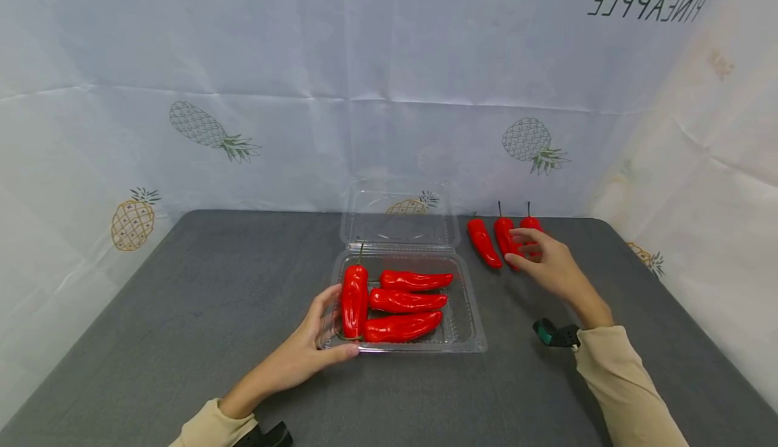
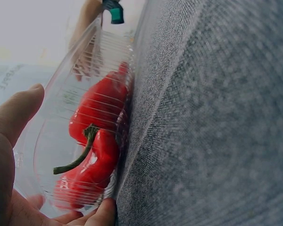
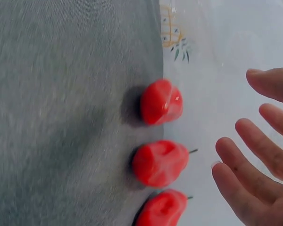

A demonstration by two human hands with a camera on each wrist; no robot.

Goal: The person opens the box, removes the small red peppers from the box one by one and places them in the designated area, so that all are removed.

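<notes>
A clear plastic container [image 1: 471, 339], lid raised at the back, holds several red peppers; one [image 1: 354, 302] lies lengthwise at its left, the others [image 1: 404, 327] crosswise beside it. My left hand [image 1: 294, 359] grips the container's left side, thumb along the front edge, fingers around the side. In the left wrist view, peppers [image 2: 99, 106] show through the clear wall [image 2: 52, 122]. Above the loose peppers at the back right, my right hand [image 1: 553, 268] has its fingers spread and slightly bent, holding nothing. The right wrist view shows that hand [image 3: 259, 174] apart from three peppers [image 3: 160, 162].
Three loose red peppers, the leftmost [image 1: 483, 243] nearest the container, lie near the back edge of the grey table [image 1: 182, 339]. Behind the table hangs a pale cloth [image 1: 389, 48] printed with pineapples. The raised lid [image 1: 395, 227] stands close to this cloth.
</notes>
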